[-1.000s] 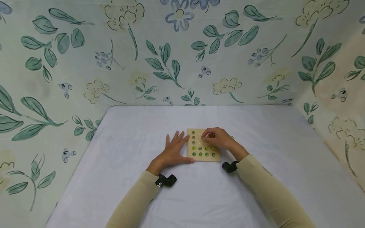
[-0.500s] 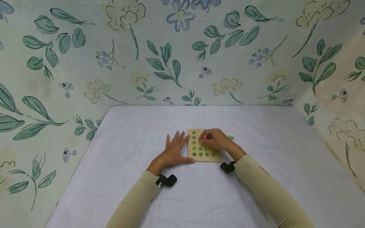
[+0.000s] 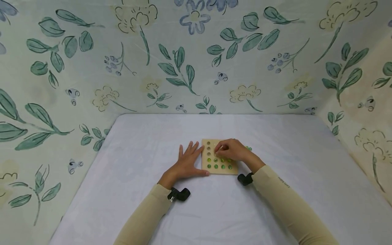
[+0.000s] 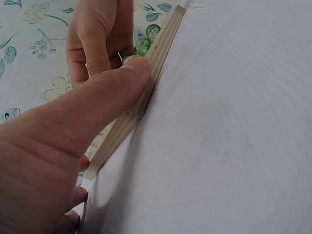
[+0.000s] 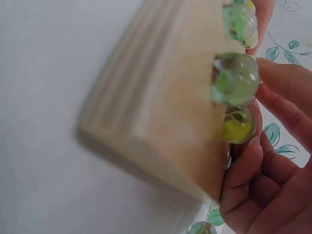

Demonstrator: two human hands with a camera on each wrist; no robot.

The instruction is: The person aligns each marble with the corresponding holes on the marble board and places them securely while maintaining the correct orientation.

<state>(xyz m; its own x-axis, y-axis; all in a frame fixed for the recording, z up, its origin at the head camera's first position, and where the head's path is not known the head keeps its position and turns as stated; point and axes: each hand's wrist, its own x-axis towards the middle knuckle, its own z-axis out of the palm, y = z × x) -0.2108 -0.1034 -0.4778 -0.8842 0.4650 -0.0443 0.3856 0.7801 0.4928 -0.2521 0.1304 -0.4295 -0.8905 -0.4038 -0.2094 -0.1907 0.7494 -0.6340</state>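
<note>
at left, the left hand [image 3: 184, 165] with fingers spread, gripping nothing, a fingertip against the left edge of the board [image 3: 223, 172], thumb tip at its near edge. next, the board itself, flat on the tabletop [image 3: 147, 136]: wood by its grain, so probably stiff, light and apt to slide; best steadied by its edges. along the two near rows, marbles [image 3: 223, 167]: likely glass, hard, slippery and quick to roll; best pinched by opposite sides. in the left column's three far holes [image 3: 208, 148], too dull to tell filled from bare. over the board, the right hand [image 3: 231, 149], thumb and fingers drawn together; cannot tell whether around a marble. beyond the board's right side, loose marbles [image 3: 250, 148], partly hidden behind the right hand.
</note>
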